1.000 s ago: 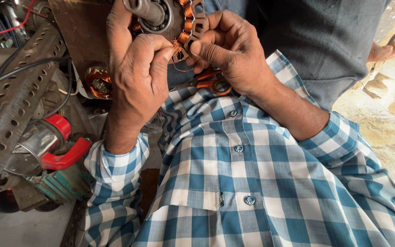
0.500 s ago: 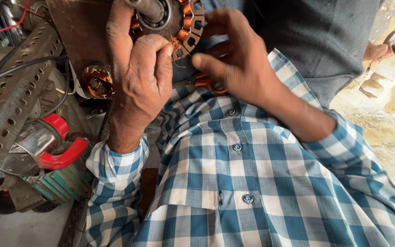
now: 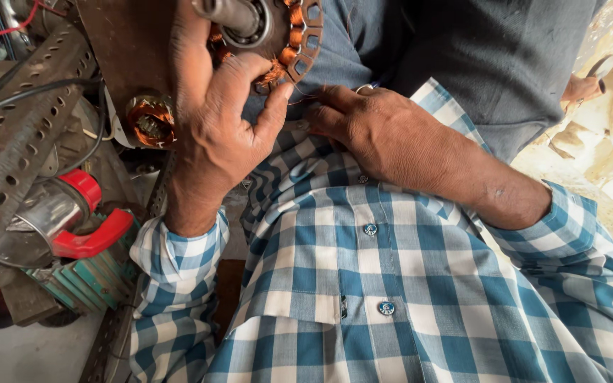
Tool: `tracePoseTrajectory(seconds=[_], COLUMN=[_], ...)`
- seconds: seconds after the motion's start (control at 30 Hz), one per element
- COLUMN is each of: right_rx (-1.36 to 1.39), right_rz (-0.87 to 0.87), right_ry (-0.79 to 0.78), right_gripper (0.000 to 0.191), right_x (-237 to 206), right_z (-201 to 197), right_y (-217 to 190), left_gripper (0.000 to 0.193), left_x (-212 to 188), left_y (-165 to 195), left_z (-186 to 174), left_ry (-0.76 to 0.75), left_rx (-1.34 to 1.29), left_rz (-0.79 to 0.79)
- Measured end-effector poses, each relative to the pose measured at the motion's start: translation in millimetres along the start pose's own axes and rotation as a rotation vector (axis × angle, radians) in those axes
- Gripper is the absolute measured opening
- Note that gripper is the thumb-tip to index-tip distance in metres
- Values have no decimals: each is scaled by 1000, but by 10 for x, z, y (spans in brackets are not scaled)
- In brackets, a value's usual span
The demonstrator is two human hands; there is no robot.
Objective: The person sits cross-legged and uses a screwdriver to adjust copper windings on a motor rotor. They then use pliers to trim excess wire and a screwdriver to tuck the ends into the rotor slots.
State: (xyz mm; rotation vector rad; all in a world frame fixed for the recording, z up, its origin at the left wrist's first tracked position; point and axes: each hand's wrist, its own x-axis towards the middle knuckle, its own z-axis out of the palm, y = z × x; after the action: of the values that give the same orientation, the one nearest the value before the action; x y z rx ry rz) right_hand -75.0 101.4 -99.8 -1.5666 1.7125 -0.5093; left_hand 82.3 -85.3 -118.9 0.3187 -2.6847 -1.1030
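Copper coils already sitting on the visible poles of the motor stator (image 3: 298, 39), packed tight around the rim, steel shaft (image 3: 225, 13) poking out of the centre. Winding well under way, by the look of it. No saying how many poles remain bare, though: most of the ring cut off by the top edge or hidden under fingers. One fine strand of copper wire (image 3: 308, 96) trailing loose from the stator's lower edge, so not tied off and not finished, as a judgement.

Left hand (image 3: 214, 135) wrapped over the stator from below, fingers curled and closed round the rim, thumb up along its left side, fingertips pressed onto the coils. Firm hold, stator kept up over the lap.

Right hand (image 3: 384, 135) just below and right of the stator, palm down, resting against the blue-and-white checked shirt (image 3: 363, 284). Fingers bent and drawn together near the loose strand. Pinching the wire or merely beside it? Cannot tell, fingertips tucked under and out of sight.

Left of the stator, a smaller wound coil (image 3: 149, 120). Further left and lower, a perforated metal angle (image 3: 15, 142) and a red-handled tool (image 3: 83, 220), both untouched.
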Motion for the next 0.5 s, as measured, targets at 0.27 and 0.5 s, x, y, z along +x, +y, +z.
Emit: tracePoseTrajectory(seconds=[0.27,0.5], right_rx=[-31,-88], right_rz=[-5,-62], right_ry=[-12,249], right_gripper=[32,18], right_x=[4,-24], right_z=[-143,-164], right_y=[-80,-20], left_gripper=[20,17], left_x=[24,48], left_y=[48,88], left_z=[61,193], left_ry=[19,54], left_rx=[74,223], left_rz=[27,21])
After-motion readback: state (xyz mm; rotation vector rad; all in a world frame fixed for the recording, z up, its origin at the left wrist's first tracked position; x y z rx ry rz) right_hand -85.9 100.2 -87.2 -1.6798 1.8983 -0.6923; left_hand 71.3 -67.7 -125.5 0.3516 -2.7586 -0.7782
